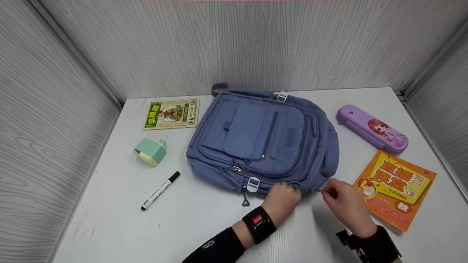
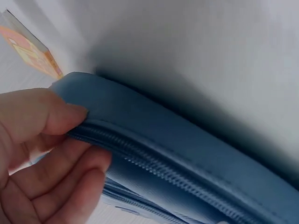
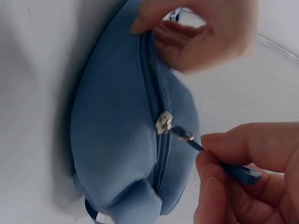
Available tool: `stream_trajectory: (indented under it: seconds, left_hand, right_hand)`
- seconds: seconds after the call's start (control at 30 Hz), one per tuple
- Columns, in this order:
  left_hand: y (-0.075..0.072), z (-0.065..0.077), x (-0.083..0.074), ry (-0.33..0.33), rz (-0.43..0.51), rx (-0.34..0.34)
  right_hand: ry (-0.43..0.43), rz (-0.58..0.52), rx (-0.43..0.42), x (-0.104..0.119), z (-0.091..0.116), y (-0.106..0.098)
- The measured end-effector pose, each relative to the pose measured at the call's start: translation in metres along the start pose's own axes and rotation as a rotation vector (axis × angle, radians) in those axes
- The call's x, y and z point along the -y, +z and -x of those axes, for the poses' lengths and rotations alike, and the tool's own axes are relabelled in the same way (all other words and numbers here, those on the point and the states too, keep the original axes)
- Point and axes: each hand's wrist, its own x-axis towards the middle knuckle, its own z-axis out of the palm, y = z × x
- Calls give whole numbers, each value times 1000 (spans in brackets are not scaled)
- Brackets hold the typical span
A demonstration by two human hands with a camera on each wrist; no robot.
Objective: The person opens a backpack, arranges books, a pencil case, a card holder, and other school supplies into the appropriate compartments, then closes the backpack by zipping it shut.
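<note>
A blue backpack (image 1: 252,131) lies on its back on the white table, front pockets facing up. On its near side, my left hand (image 1: 282,201) pinches the fabric edge beside the zipper (image 2: 159,170) between thumb and fingers. A short way to the right, my right hand (image 1: 347,204) grips the zipper pull (image 3: 240,173) between thumb and index finger. The pull is stretched away from the metal slider (image 3: 164,122), which sits on the zipper track below the left hand in the right wrist view. How far the zipper is open cannot be told.
Right of the backpack lie a purple pencil case (image 1: 373,128) and an orange book (image 1: 396,191), near the right hand. At left are a green-covered booklet (image 1: 172,114), a mint and yellow object (image 1: 151,151) and a black-capped marker (image 1: 160,191). Wood-grain panels (image 1: 234,44) stand behind and beside the table.
</note>
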Motion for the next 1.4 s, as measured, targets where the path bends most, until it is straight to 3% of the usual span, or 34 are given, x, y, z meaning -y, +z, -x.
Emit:
stream_trajectory:
  seconds: [0.43,0.7,0.93,1.4]
  left_hand:
    - [-2,21,17,150,81,46]
    - [-4,36,29,218,66,-72]
    - [-5,48,43,279,60,-165]
    - [-6,70,66,360,120,-179]
  right_hand:
    - [-59,1,-126,-17,-10,2]
    - [-37,-20,-146,-26,-22,-9]
    - [7,-36,-109,-29,-32,-15]
    - [23,-2,-81,-48,-74,-22]
